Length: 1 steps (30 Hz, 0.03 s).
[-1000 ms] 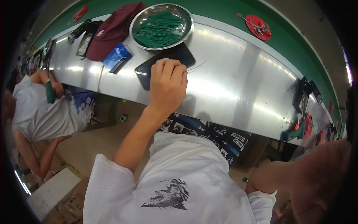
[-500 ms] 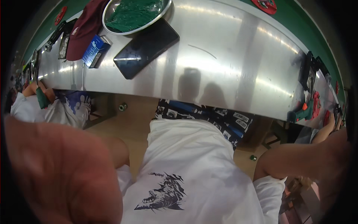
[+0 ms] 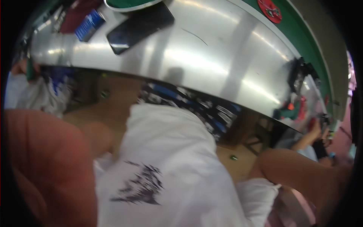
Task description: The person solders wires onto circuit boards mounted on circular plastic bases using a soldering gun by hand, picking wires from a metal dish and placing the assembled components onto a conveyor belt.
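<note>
My left hand [image 3: 53,166] looms close at the lower left, blurred, its fingers out of sight. At the right rim, my bent right arm rises toward the camera; my right hand [image 3: 336,181] is smeared and dark, with no fingers showing. Neither hand touches the metal table [image 3: 227,49]. On it lie a black smartphone [image 3: 141,28], a small blue box [image 3: 89,25] and a thin dark strand [image 3: 194,36]. A metal bowl [image 3: 160,2] with green contents is cut off by the upper edge, and a dark red cap [image 3: 77,15] lies left of it.
At the far left another person's hand [image 3: 22,67] is near a green handle [image 3: 30,70]. Another person's arm [image 3: 306,140] shows at the right, by black and red-green tools [image 3: 289,109]. A red round piece [image 3: 270,10] lies on the green strip beyond the table.
The whole view has shifted: table and phone sit higher and farther left, and the bowl is largely cut off. Both my hands stay raised close to the camera.
</note>
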Motion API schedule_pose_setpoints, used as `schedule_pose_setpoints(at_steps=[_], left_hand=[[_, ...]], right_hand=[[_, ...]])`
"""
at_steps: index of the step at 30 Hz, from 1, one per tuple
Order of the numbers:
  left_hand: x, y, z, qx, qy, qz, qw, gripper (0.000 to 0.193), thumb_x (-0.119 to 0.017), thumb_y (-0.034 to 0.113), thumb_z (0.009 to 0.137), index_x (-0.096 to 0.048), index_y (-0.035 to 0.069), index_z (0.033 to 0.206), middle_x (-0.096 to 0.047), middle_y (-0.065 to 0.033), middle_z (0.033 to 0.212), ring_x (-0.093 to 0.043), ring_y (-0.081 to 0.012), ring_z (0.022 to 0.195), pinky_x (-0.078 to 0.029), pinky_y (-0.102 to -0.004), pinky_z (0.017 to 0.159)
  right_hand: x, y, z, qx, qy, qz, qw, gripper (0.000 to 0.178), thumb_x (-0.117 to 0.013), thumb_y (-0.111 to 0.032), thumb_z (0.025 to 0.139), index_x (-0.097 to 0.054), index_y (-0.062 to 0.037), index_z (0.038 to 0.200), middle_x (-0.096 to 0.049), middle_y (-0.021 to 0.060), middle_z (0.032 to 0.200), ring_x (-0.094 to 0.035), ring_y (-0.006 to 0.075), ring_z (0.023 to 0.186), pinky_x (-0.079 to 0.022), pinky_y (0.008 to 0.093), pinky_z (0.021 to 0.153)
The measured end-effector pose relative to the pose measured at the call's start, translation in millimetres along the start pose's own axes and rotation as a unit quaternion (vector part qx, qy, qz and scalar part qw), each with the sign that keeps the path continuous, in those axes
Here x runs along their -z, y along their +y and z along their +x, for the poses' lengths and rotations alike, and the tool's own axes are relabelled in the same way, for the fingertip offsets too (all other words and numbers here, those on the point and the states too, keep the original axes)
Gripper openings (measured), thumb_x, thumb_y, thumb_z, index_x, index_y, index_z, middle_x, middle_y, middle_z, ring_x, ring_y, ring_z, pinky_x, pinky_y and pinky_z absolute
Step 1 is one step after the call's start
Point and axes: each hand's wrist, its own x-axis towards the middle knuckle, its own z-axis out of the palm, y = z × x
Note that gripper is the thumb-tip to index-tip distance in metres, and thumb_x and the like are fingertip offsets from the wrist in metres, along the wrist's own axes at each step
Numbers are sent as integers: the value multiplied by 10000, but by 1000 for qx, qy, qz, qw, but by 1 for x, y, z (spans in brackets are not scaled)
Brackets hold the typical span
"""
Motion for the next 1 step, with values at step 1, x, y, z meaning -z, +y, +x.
schedule_pose_setpoints(at_steps=[1], left_hand=[[8, 10, -11, 9, 13, -18, 1000, 187, -572, 261, 984, -593, 91, 1057, -584, -30, 876, -555, -177, 736, -488, -299, 622]], right_hand=[[13, -8, 9, -7, -28, 1, 1000, 810, -691, -635, 839, -479, -213, 1497, -345, -2, 1494, -405, 103, 1239, -266, 671, 1150]])
